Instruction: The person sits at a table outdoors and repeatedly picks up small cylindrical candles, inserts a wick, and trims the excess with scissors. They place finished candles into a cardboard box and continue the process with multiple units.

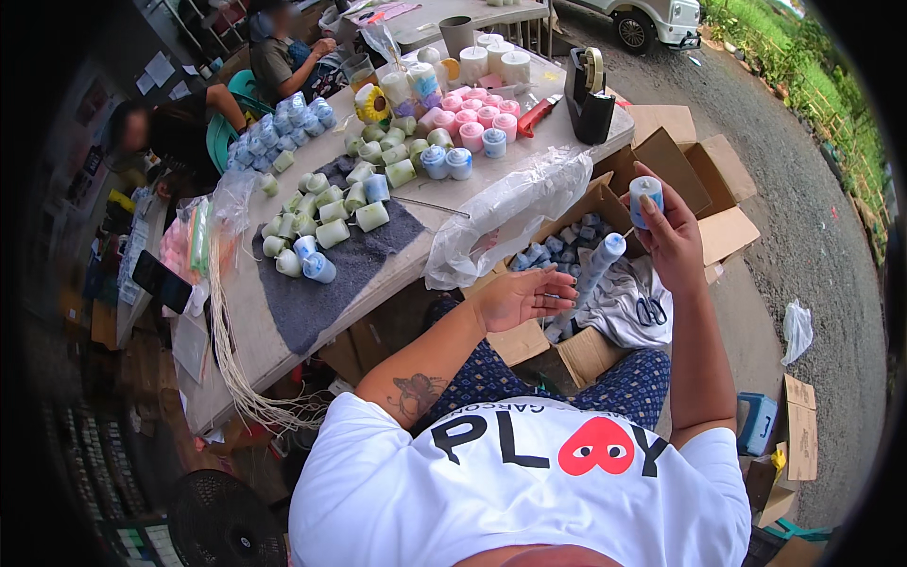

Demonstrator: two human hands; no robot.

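Note:
My right hand [669,231], raised over the right side of the box, holds a short blue-and-white pillar candle [646,200] upright between thumb and fingers. Palm turned up, my left hand [525,300] is open, its fingers stretched toward the middle. Just beyond its fingertips stands a tall pale-blue cylinder [603,260], perhaps a column of candles; its lower end is hard to make out. Below both hands, an open cardboard box [595,200] contains many small blue candles [557,248]. A white cloth [631,312] lies there with dark-handled scissors [650,312] on it.
The table [453,194] at left carries green candles [331,208] on a grey towel [331,293], pink candles [477,113], a black tape dispenser [590,99] and a red-handled cutter [539,115]. Plastic sheeting [505,217] overhangs its edge. Wick strings [227,331] hang down. Two people sit beyond.

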